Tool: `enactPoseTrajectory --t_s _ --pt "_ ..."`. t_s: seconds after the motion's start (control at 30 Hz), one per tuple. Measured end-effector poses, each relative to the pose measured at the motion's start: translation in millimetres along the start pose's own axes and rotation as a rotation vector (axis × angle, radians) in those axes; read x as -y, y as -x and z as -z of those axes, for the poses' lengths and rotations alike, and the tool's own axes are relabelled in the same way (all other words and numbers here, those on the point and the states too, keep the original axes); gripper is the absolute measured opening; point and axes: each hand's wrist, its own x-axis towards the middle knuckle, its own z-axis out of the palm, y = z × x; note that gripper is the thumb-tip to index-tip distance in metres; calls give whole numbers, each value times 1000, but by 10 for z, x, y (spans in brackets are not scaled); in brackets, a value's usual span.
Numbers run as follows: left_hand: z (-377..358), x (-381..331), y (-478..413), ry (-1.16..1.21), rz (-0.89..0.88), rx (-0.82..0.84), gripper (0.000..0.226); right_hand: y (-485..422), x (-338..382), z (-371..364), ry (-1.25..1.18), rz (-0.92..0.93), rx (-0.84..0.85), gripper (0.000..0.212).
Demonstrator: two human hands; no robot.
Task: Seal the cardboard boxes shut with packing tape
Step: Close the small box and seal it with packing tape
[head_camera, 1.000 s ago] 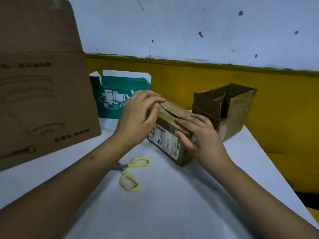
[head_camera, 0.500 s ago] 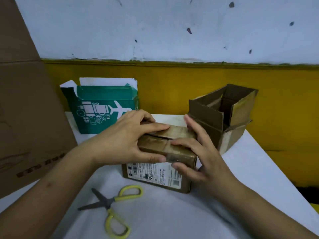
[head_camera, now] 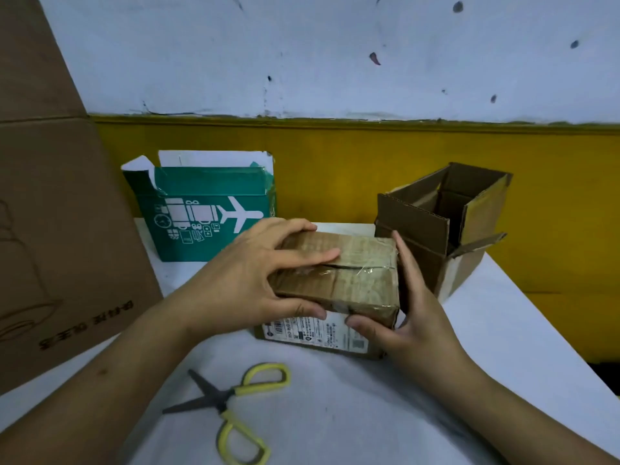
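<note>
A small brown cardboard box [head_camera: 359, 276] sits on the white table [head_camera: 335, 414], its top flaps closed with clear tape across the seam and a shipping label on its near side. My left hand [head_camera: 248, 280] grips the box's left end, fingers lying over the top and the thumb on the near face. My right hand [head_camera: 406, 317] holds the right end, fingers flat along the side wall and the thumb pressing the near right corner. No tape roll is in sight.
Yellow-handled scissors [head_camera: 235, 404] lie open on the table near me. A green box with an airplane print [head_camera: 204, 213] stands open behind. An open brown box [head_camera: 436, 226] sits at the back right. A large cardboard sheet [head_camera: 57, 213] leans at left. The table's right edge drops off.
The box has turned so its long side faces me. My right hand slid from the top to the right end. My left hand stays on the left end.
</note>
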Motion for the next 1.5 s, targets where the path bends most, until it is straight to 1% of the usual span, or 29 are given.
enactPoseTrajectory --t_s 0.1,0.13,0.17,0.27,0.37,0.43,0.5,0.6,0.67,0.73,0.77,0.83,0.87,0.9,0.93,0.97,1.03,1.07,1.1,1.13,1.17,1.23,1.3,1.33,1.37,1.4,1.43,1.5 --pt "129 -62 2 -128 25 125 111 -2 72 24 130 115 -20 114" --pt "143 -113 4 -163 26 139 117 -1 105 13 204 175 -33 114" --pt "135 -174 6 -179 -3 118 121 -3 139 2 271 238 -48 112" --pt "27 -338 2 -153 -156 -21 119 -13 202 -7 368 379 -77 106" --pt "-46 -328 -5 -118 -206 -121 108 -11 238 2 413 405 -70 106" --pt "-49 -300 10 -25 -205 -162 105 5 234 9 479 385 -88 110" --pt "-32 -284 29 146 -187 -200 104 13 214 40 505 333 -120 112" --pt "-31 -248 40 331 -156 -246 105 4 207 88 434 246 -167 107" --pt "-32 -244 46 351 -136 -253 103 0 219 85 411 219 -173 105" --pt "-55 -256 48 319 -113 -278 102 10 213 69 395 210 -186 104" --pt "-87 -270 46 321 -88 -305 101 21 207 54 358 204 -201 103" --pt "-155 -318 38 393 29 -354 105 45 238 9 198 132 -255 101" --pt "-171 -340 28 445 95 -342 111 54 270 -19 121 79 -281 101" --pt "-177 -331 16 503 134 -294 117 71 306 -46 75 52 -297 99" --pt "-159 -298 9 573 138 -226 122 92 333 -59 65 51 -296 92" --pt "-118 -250 15 656 124 -159 122 111 365 -59 63 64 -274 84" --pt "14 -168 43 765 122 -91 105 118 429 -35 24 65 -172 63" --pt "66 -157 63 798 131 -82 95 83 435 -33 -39 44 -109 57" --pt "84 -160 83 860 125 -78 87 33 470 -31 -120 7 -55 56" --pt "76 -187 95 950 112 -74 80 -29 462 -23 -175 -25 -28 60" --pt "47 -231 106 1039 122 -64 74 -98 455 -26 -200 -46 -33 70" --pt "-10 -326 110 1141 171 -36 66 -125 363 16 -232 -53 10 83" --pt "-27 -387 67 1145 195 -40 55 -140 345 27 -253 -88 -27 92" --pt "-30 -385 45 1124 196 -53 50 -170 372 8 -251 -122 -54 104" --pt "-33 -385 35 1109 191 -60 47 -165 393 3 -265 -175 -33 118" --pt "-41 -376 24 1108 188 -56 46 -127 432 4 -300 -229 24 125" --pt "-50 -375 27 1122 192 -48 46 -85 502 -4 -343 -261 69 120" --pt "-76 -394 49 1188 217 -42 45 -41 563 -7 -397 -269 66 91"
